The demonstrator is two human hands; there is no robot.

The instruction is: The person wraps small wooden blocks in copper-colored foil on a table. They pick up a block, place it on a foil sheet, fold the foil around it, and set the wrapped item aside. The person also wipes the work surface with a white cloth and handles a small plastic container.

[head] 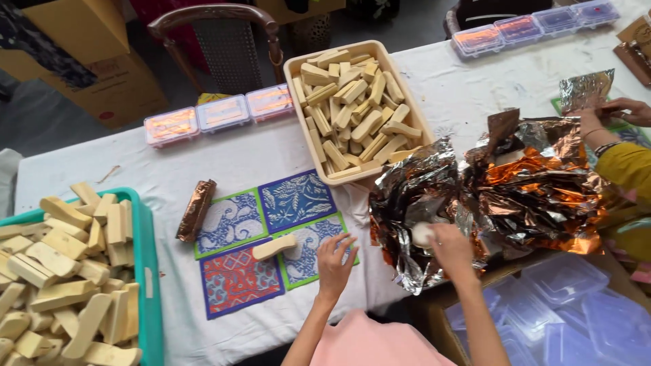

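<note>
Nearest the camera: clear plastic boxes [569, 308] stacked low on the right, beside the surface [224, 152].
Left hand: the left hand [334, 261] rests loosely curled, holding nothing, fingertips on a patterned mat [298, 200].
Right hand: the right hand [451, 247] pinches a small pale piece [422, 234] at the edge of the crumpled foil [420, 203].
Bare bar: a pale bar [274, 247] lies on the mats, just left of the left hand.
Wrapped bar: a copper-foil bar [196, 209] lies farther left.
Doing it well: judging from this, pull one sheet free without tearing, and lay it flat.
Farther off: a green crate [146, 271] and a beige tray [407, 102] hold more bars.
</note>
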